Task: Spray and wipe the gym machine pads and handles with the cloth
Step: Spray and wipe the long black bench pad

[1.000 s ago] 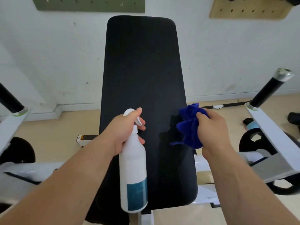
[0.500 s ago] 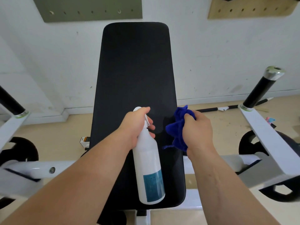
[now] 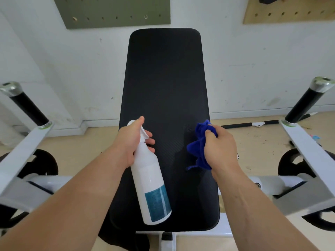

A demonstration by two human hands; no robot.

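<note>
A long black back pad (image 3: 165, 84) of a white gym machine fills the middle of the view. My left hand (image 3: 133, 142) grips the neck of a white spray bottle (image 3: 150, 183) with a teal label, nozzle pointed away over the pad, finger by the trigger. My right hand (image 3: 220, 151) clutches a bunched blue cloth (image 3: 199, 147) just above the pad's right side. Two black handles with chrome caps stick up: the left handle (image 3: 27, 105) and the right handle (image 3: 306, 102), each on a white arm.
White frame arms (image 3: 308, 151) run along both sides, with black weight plates (image 3: 290, 163) below. A thin bar (image 3: 241, 125) lies on the wooden floor by the white wall. A green pegboard (image 3: 116, 11) and a wooden pegboard (image 3: 290, 9) hang above.
The view has shifted, so the pad sits lower and more centred and both handles show fully. Both hands keep their grips; the bottle is tilted a little more to the right at its base.
</note>
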